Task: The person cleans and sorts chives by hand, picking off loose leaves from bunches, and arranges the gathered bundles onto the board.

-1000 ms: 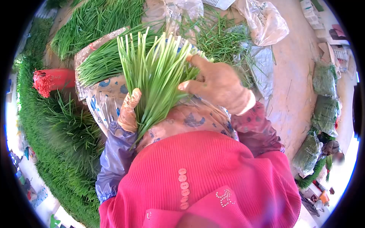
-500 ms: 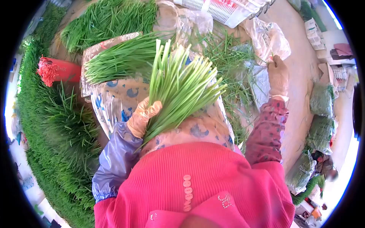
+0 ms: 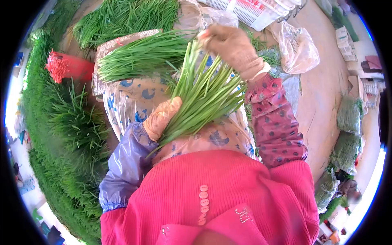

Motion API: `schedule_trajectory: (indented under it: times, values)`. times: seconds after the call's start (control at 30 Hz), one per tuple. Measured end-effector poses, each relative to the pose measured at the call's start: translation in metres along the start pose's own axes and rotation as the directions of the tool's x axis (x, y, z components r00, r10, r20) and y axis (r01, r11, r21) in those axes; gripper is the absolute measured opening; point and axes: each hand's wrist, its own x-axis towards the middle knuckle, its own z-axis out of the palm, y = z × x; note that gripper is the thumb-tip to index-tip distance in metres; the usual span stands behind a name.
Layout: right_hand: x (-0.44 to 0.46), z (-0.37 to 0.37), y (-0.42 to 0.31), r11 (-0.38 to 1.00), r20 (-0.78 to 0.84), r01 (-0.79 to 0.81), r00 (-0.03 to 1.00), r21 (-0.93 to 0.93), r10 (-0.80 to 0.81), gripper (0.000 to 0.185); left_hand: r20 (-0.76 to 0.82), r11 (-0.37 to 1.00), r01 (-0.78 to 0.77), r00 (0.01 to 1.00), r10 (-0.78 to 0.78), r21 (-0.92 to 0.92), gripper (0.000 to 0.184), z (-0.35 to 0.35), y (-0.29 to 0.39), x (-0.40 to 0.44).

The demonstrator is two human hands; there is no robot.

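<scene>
A fanned bunch of long green stalks (image 3: 204, 92) lies across my lap, pale ends pointing up and away. My left hand (image 3: 162, 117), in a thin glove, is wrapped round its lower part. Over the pale ends is my right hand (image 3: 230, 45), gloved and curled; its fingers are blurred, and whether they pinch a stalk cannot be made out. Another bundle of green stalks (image 3: 143, 56) rests on a patterned board (image 3: 98, 86) just beyond my left hand. A patterned apron (image 3: 136, 96) covers my lap.
A red bundle of ties (image 3: 71, 67) stands at the left beside a long bank of greens (image 3: 61, 163). More cut greens (image 3: 122, 20) lie at the top. A white basket (image 3: 253, 12) and a plastic bag (image 3: 298, 49) are beyond. Wrapped bundles (image 3: 349, 114) line the right side.
My right hand went out right to the plastic bag and has come back over the stalk ends. My left hand still holds the bunch. The view has shifted, showing more of the basket.
</scene>
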Motion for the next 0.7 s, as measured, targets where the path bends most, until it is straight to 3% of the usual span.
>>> schedule_trajectory:
  times: [0.07, 0.1, 0.13, 0.17, 0.2, 0.27, 0.3, 0.37, 0.4, 0.47, 0.53, 0.6, 0.63, 0.7]
  values:
    - [0.001, -0.018, 0.003, 0.856, -0.399, -0.045, 0.896, -0.515, -0.193, 0.020, 0.002, 0.999, -0.028, 1.000, 0.028, 0.041, 0.054, 0.001, -0.001, -0.001]
    - [-0.003, -0.024, -0.003, 0.855, -0.393, -0.039, 0.899, -0.517, -0.196, 0.020, -0.016, 0.999, -0.027, 1.000, 0.027, 0.031, 0.053, -0.001, -0.004, 0.001]
    - [-0.012, -0.029, -0.014, 0.975, -0.415, 0.003, 0.905, -0.222, -0.097, 0.019, -0.033, 0.999, -0.027, 0.999, 0.027, 0.020, 0.051, -0.002, -0.006, 0.003]
    - [-0.021, -0.029, -0.024, 0.995, -0.400, 0.030, 0.916, 0.100, 0.012, 0.018, -0.040, 1.000, -0.029, 0.999, 0.029, 0.010, 0.051, -0.003, -0.004, 0.004]
    - [-0.031, -0.023, -0.032, 0.995, -0.393, 0.025, 0.919, 0.100, 0.016, 0.018, -0.019, 0.998, -0.009, 1.000, 0.010, 0.055, 0.050, -0.002, 0.002, 0.005]
    - [-0.048, -0.005, -0.047, 0.974, -0.064, 0.227, 0.972, 0.019, -0.226, 0.016, 0.006, 0.994, 0.011, 1.000, -0.012, 0.104, 0.049, -0.002, 0.005, 0.006]
    - [-0.053, 0.003, -0.055, 0.975, -0.067, 0.221, 0.973, 0.016, -0.220, 0.016, 0.013, 0.999, 0.025, 1.000, -0.026, 0.043, 0.048, 0.004, 0.006, 0.005]
    - [-0.053, 0.022, -0.063, 0.809, 0.077, 0.331, 0.938, -0.486, -0.337, 0.016, 0.023, 0.999, 0.043, 0.999, -0.043, -0.015, 0.047, 0.005, 0.005, 0.006]
    - [-0.050, 0.027, -0.057, 0.810, 0.074, 0.330, 0.938, -0.485, -0.337, 0.016, 0.041, 0.998, 0.044, 0.998, -0.046, 0.033, 0.048, 0.004, 0.005, 0.006]
    - [-0.044, 0.036, -0.041, 0.623, 0.129, 0.369, 0.909, -0.690, -0.396, 0.011, 0.056, 0.996, 0.044, 0.997, -0.049, 0.080, 0.048, 0.000, 0.005, 0.005]
    - [-0.045, 0.037, -0.044, 0.690, 0.090, 0.341, 0.923, -0.638, -0.373, 0.005, 0.041, 0.999, 0.045, 0.998, -0.045, 0.014, 0.053, -0.005, -0.001, 0.004]
    - [-0.047, 0.033, -0.040, 0.898, -0.202, 0.379, 0.883, -0.225, -0.423, 0.004, 0.050, 0.999, 0.041, 0.998, -0.040, -0.017, 0.058, -0.008, -0.003, 0.004]
    - [-0.049, 0.021, -0.045, 0.930, -0.221, 0.288, 0.915, -0.227, -0.337, 0.005, 0.061, 0.999, 0.032, 0.998, -0.029, -0.043, 0.062, -0.009, -0.004, 0.005]
    - [-0.055, -0.005, -0.059, 0.944, -0.296, 0.263, 0.902, -0.202, -0.314, 0.006, 0.101, 0.994, 0.036, 0.995, -0.026, -0.102, 0.066, -0.005, -0.003, 0.007]
